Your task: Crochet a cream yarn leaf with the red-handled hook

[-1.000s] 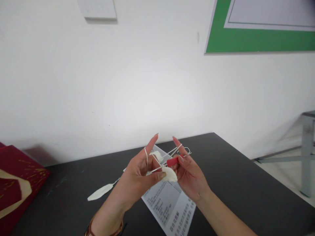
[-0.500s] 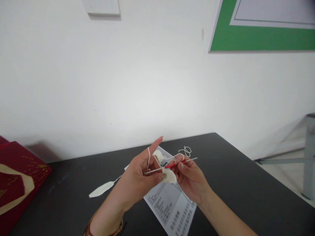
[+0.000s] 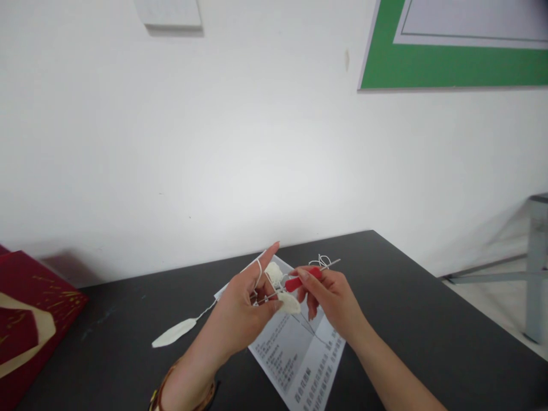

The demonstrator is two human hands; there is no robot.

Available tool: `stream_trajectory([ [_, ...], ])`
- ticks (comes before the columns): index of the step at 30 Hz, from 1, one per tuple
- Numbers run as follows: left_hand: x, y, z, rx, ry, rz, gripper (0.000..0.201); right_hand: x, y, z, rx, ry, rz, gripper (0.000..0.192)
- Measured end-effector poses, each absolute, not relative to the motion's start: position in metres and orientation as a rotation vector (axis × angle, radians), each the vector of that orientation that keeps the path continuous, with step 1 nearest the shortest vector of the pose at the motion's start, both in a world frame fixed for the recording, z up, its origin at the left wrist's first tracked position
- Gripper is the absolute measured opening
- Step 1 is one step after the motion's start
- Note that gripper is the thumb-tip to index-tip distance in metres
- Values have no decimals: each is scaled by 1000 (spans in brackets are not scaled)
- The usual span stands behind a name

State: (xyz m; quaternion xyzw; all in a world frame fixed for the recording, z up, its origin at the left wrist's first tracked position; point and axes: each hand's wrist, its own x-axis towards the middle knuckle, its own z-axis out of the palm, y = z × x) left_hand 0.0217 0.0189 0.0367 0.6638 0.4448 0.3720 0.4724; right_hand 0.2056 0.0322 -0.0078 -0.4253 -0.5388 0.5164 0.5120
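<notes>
My left hand [image 3: 244, 305] pinches a small white crochet piece [image 3: 290, 303] between thumb and fingers, its index finger raised with white yarn [image 3: 259, 273] looped round it. In my right hand [image 3: 331, 297] is a crochet hook [image 3: 303, 279] with a red grip, held between thumb and index finger. The hook's metal shaft points left to the work by my left thumb; its other end sticks out at upper right. Just behind the hands lies a bundle of white yarn [image 3: 274, 273]. A finished-looking white leaf-shaped crochet piece [image 3: 174, 333] rests left of my left wrist, trailing a strand.
A printed paper sheet [image 3: 295, 365] lies under my hands on the black table [image 3: 406, 342]. A red gift bag [image 3: 38, 308] with a cream ribbon stands at left. Behind is a white wall with a green-bordered board [image 3: 423, 71]. A grey metal frame [image 3: 537, 274] stands at right.
The right hand's grip has shifted, so more of the hook's red handle shows and it tilts up more to the right. The crochet piece has turned slightly in my left hand.
</notes>
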Motion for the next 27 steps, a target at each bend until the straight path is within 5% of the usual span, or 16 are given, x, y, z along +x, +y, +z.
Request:
stream_trajectory([
  [13,25,12,45,1173,821,932,87,192,22,-15,-441,-614,1829,13],
  [27,27,11,39,1434,996,1004,78,197,20,-4,-537,-780,1488,10],
])
